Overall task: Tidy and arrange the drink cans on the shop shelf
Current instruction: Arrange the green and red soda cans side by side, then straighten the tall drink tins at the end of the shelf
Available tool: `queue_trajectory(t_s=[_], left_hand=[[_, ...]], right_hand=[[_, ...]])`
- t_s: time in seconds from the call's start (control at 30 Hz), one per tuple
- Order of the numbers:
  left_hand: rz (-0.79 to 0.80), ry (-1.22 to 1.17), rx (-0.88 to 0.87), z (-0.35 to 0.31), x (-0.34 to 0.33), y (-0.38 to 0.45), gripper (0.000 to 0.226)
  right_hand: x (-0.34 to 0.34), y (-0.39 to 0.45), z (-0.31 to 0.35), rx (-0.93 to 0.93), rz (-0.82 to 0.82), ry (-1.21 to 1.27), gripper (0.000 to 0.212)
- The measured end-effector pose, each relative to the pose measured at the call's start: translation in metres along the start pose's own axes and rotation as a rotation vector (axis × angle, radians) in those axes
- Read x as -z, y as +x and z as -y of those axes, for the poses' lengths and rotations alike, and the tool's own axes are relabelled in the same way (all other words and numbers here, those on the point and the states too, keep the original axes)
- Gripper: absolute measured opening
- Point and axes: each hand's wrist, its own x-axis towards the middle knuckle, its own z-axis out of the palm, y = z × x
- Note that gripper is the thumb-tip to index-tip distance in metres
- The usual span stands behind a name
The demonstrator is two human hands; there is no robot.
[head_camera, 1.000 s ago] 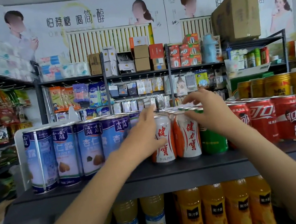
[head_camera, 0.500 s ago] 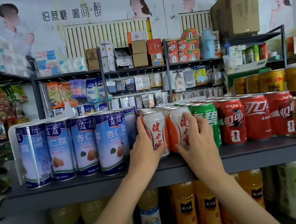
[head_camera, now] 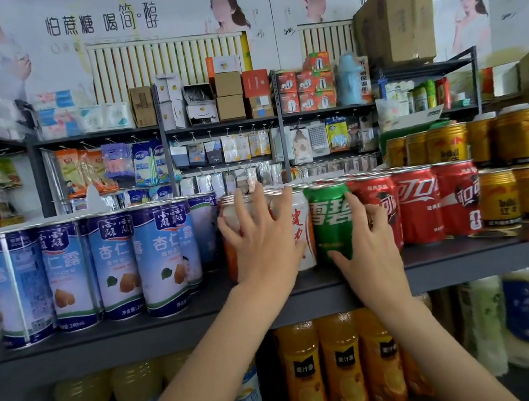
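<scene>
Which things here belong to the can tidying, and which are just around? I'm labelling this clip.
Job:
left hand on white-and-orange cans
right hand on green can
red cans
blue cans
gold cans
shelf

Just around:
juice bottles below
hanging packets
cardboard box

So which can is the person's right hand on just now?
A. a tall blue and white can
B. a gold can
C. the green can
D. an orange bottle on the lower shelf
C: the right hand lies on the green can, thumb on its front and fingers round its right side, while the left hand covers the white and orange cans beside it.
</scene>
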Motion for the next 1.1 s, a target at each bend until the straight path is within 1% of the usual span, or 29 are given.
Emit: queue_trajectory(t_s=[0.1,0.2,0.3,0.33,0.37,0.43,0.47,0.53,0.6,0.67,0.73,0.83,0.93,1.03,1.1], left_hand=[[-0.029,0.035,-0.007,-0.002,-0.004,-0.001,0.077],[-0.018,0.03,-0.014,-0.001,-0.006,-0.001,0.078],[-0.044,-0.027,-0.021,0.001,-0.005,-0.003,0.078],[-0.085,-0.057,-0.035,0.002,-0.005,-0.007,0.078],[-0.162,-0.09,-0.067,0.004,-0.005,-0.011,0.076],[-0.353,-0.146,-0.132,0.014,0.0,-0.024,0.067],[-0.442,-0.172,-0.139,0.021,0.005,-0.03,0.061],[-0.566,-0.209,-0.101,0.043,0.018,-0.041,0.05],[-0.622,-0.238,-0.017,0.07,0.038,-0.046,0.045],[-0.575,-0.232,0.073,0.097,0.057,-0.045,0.045],[-0.47,-0.165,0.108,0.122,0.072,-0.04,0.04],[-0.322,-0.082,0.033,0.145,0.085,-0.033,0.031],[-0.266,-0.062,-0.059,0.156,0.094,-0.025,0.023],[-0.184,-0.131,-0.124,0.163,0.104,-0.015,0.015],[-0.142,-0.194,-0.111,0.164,0.108,-0.01,0.014]], right_hand=[[0.0,0.002,0.0,-0.016,-0.009,-0.001,0.082],[-0.001,0.003,-0.001,-0.032,-0.004,-0.023,0.083],[0.002,0.001,0.0,-0.024,-0.029,-0.075,0.082],[0.003,0.0,0.001,-0.003,-0.074,-0.07,0.079],[0.003,-0.002,0.004,0.033,-0.134,-0.03,0.075],[0.005,-0.003,0.018,0.144,-0.227,0.12,0.065],[0.007,-0.002,0.028,0.201,-0.243,0.205,0.061],[0.008,0.001,0.053,0.273,-0.193,0.396,0.051],[0.004,0.007,0.081,0.311,-0.039,0.554,0.042],[-0.004,0.017,0.108,0.362,0.132,0.563,0.037],[-0.011,0.034,0.13,0.416,0.229,0.468,0.034],[-0.013,0.067,0.158,0.439,0.313,0.323,0.027],[-0.019,0.091,0.175,0.467,0.478,0.199,0.019],[-0.026,0.1,0.178,0.421,0.555,0.223,0.013],[-0.028,0.101,0.177,0.379,0.576,0.263,0.012]])
